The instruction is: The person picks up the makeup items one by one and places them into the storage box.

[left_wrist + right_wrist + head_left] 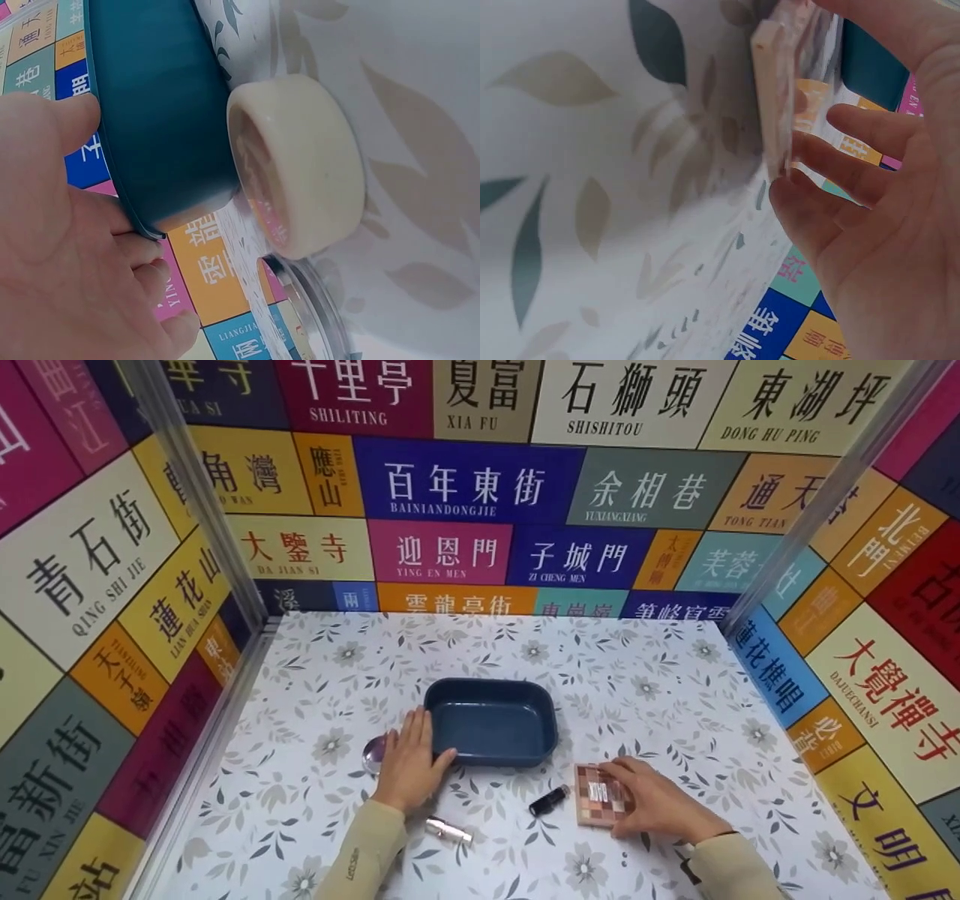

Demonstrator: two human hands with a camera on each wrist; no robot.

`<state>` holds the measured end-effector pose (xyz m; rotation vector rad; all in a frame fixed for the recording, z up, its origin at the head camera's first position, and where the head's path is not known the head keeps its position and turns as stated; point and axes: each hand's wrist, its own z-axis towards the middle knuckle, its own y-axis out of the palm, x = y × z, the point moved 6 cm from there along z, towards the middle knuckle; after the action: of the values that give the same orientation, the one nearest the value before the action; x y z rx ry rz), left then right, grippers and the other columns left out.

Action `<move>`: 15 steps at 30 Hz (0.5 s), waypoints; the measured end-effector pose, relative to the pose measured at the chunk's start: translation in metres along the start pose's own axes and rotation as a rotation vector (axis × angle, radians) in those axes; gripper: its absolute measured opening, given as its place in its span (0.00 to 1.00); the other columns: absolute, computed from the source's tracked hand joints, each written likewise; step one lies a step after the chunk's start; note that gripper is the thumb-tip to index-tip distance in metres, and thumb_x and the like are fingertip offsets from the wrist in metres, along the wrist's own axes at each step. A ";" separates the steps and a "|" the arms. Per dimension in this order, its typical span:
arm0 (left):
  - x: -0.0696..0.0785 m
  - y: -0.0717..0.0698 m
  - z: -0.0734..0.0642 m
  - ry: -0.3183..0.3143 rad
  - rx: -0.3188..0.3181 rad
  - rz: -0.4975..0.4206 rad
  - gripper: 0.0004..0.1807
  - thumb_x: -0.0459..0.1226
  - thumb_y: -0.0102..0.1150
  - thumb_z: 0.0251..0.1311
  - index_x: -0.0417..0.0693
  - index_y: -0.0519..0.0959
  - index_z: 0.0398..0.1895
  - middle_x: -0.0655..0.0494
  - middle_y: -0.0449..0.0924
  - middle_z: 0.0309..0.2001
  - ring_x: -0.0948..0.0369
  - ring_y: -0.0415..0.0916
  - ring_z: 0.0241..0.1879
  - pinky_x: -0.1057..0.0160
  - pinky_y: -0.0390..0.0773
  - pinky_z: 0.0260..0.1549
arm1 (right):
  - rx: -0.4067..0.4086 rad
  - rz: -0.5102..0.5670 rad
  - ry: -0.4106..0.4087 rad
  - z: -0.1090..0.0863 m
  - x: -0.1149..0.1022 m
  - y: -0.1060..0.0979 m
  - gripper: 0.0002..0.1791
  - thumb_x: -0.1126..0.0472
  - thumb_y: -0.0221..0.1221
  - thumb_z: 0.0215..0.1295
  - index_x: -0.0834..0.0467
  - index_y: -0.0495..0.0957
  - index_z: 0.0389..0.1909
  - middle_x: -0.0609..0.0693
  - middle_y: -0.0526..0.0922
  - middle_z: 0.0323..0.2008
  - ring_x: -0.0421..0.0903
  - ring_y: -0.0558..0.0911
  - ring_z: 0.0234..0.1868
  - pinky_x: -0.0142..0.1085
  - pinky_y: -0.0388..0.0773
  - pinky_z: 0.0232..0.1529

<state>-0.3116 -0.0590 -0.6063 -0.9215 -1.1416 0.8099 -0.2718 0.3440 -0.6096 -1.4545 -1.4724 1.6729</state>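
A dark blue rectangular dish (491, 727) stands on the table, and my left hand (409, 761) lies along its left side. In the left wrist view the thumb and fingertips of that hand touch the dish's rim, fingers fairly straight. Beneath this hand sits a cream round, thick disc (322, 165) next to the dish, hidden from the head view. A shiny round case (373, 754) shows partly beside the fingers. My right hand (660, 802) grips an eyeshadow palette (592, 810) from its right side, thumb at the near edge and fingers at the far edge.
Between the palette and the dish lies a small black bottle (549, 801). A shiny pinkish metallic tube (448, 830) lies near my left wrist. By the right sleeve a dark object (686, 871) is partly covered. Printed panels (465, 480) wall the flower-patterned table (345, 690).
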 end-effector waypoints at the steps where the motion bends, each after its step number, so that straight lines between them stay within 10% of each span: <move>1: 0.000 0.000 0.000 0.001 0.002 -0.001 0.46 0.60 0.48 0.71 0.36 0.52 0.79 0.43 0.43 0.80 0.49 0.40 0.78 0.41 0.41 0.73 | -0.003 -0.003 0.000 -0.001 0.000 -0.001 0.63 0.43 0.83 0.29 0.49 0.66 0.74 0.56 0.66 0.69 0.59 0.69 0.66 0.60 0.68 0.63; 15: -0.002 -0.002 -0.001 -0.007 -0.007 0.007 0.48 0.64 0.43 0.71 0.37 0.51 0.79 0.45 0.41 0.80 0.49 0.39 0.78 0.42 0.42 0.73 | 0.071 0.034 -0.045 0.013 -0.017 -0.044 0.59 0.48 0.82 0.34 0.47 0.67 0.74 0.49 0.69 0.63 0.51 0.71 0.60 0.56 0.73 0.59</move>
<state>-0.3110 -0.0614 -0.6055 -0.9296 -1.1489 0.8159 -0.2903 0.3372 -0.5651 -1.4202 -1.4039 1.7712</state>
